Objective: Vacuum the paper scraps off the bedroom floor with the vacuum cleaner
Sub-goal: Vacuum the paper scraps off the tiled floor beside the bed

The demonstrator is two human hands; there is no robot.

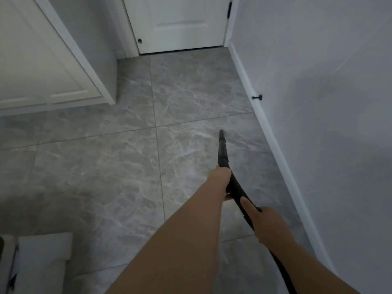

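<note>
A black vacuum wand points forward and down, its nozzle tip close to the grey marble-pattern floor tiles near the right wall. My left hand grips the wand partway along. My right hand holds the curved handle behind it, thumb laid along the top. The black hose trails back under my right forearm. No paper scraps show on the visible floor.
A closed white door stands ahead. White cabinet doors fill the left side. The right wall has a white baseboard and a black door stop. A white cloth-like object lies at the bottom left.
</note>
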